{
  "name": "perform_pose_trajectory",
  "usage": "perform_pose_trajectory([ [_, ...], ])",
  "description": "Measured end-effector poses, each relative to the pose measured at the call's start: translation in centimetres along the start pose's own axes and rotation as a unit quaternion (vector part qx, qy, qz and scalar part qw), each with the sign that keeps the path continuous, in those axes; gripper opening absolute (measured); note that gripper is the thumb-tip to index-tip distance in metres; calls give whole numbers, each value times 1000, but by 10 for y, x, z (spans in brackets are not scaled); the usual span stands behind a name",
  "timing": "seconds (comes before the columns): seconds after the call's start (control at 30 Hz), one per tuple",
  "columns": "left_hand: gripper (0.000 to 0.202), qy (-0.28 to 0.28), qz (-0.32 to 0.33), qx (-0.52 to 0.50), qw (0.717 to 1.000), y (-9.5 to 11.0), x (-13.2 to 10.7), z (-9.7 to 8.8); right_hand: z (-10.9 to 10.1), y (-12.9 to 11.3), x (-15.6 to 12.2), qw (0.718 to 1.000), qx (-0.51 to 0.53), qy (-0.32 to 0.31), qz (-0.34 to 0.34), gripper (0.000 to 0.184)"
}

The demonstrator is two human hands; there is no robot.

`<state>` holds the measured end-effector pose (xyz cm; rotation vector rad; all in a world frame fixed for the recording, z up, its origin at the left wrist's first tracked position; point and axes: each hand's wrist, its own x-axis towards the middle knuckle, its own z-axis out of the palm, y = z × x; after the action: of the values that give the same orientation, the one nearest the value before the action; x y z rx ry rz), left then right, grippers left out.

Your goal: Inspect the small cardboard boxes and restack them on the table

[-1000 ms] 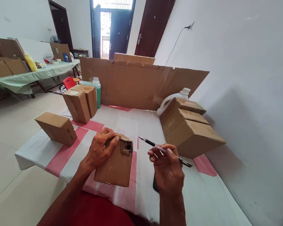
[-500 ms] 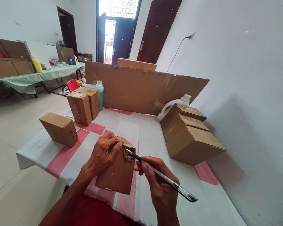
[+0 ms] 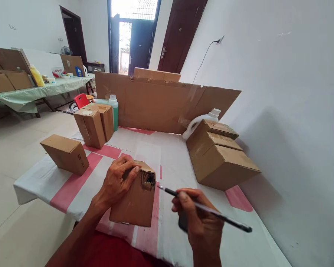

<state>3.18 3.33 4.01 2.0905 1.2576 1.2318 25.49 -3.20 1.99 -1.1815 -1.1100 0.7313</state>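
Observation:
A small cardboard box [image 3: 132,207] stands at the near side of the table, with a ragged hole [image 3: 148,179] torn in its upper right corner. My left hand [image 3: 119,180] grips the box from the left, thumb on the front face and fingers over the top. Between the fingers of my right hand [image 3: 199,213] is a clear-barrelled gel pen [image 3: 169,191], its tip pointing left, just right of the box and apart from it. Below this hand shows a dark rounded object [image 3: 183,222], mostly hidden; I cannot tell what it is.
A single carton [image 3: 65,154] stands left, two cartons [image 3: 93,128] and a green bottle [image 3: 115,113] behind it. Several cartons [image 3: 225,163] and a white jug [image 3: 196,124] line the right. A cardboard panel [image 3: 156,105] closes off the far edge of the cloth-covered table [image 3: 175,152].
My right hand has drawn the pen out of the torn hole, to the right and slightly down. The dark object has come into sight below it. My left hand stays on the box.

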Motion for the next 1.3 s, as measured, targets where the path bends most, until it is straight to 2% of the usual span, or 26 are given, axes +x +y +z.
perform_pose_trajectory([
  [0.07,27,1,-3,3,1000,0,0,0,-12,15,11,998,-29,49,23,35],
  [0.1,27,2,-3,6,1000,-1,0,0,-16,25,17,994,-92,36,44,39],
  [0.13,27,3,-2,9,1000,-1,0,-1,-19,36,23,981,-182,-4,73,42],
  [0.17,27,3,0,12,1000,-2,1,-1,-20,47,28,953,-277,-62,107,43],
  [0.23,28,2,6,17,1000,-3,2,-1,-16,70,33,876,-419,-172,167,40],
  [0.27,28,0,10,19,1000,-3,2,-1,-11,81,33,850,-451,-199,187,37],
  [0.3,28,0,13,21,1000,-4,2,-1,-4,91,33,835,-466,-211,202,32],
  [0.4,27,2,25,30,999,-6,3,-2,15,110,28,813,-493,-209,230,25],
  [0.47,27,8,28,35,999,-7,2,-3,21,113,24,804,-506,-204,237,31],
  [0.53,27,12,26,37,999,-8,2,-4,18,110,21,800,-518,-191,235,40],
  [0.63,28,13,20,37,999,-9,1,-5,-3,101,15,793,-546,-135,234,45],
  [0.73,28,13,17,31,999,-9,1,-5,-31,97,6,771,-586,-49,244,42],
  [0.83,27,17,20,24,999,-8,-1,-3,-53,102,-4,751,-601,-1,273,54],
  [0.9,27,16,27,19,999,-7,-1,-2,-62,109,-7,756,-589,4,287,60],
  [1.07,28,11,25,19,999,-5,-2,0,-71,125,0,794,-523,32,307,72],
  [1.17,28,16,25,12,999,-6,-3,-1,-72,131,3,837,-456,42,298,60],
  [1.23,28,21,27,5,999,-7,-4,-1,-70,134,0,876,-391,30,281,46],
  [1.3,27,25,25,2,999,-8,-5,-1,-67,135,-6,907,-329,15,263,42],
])
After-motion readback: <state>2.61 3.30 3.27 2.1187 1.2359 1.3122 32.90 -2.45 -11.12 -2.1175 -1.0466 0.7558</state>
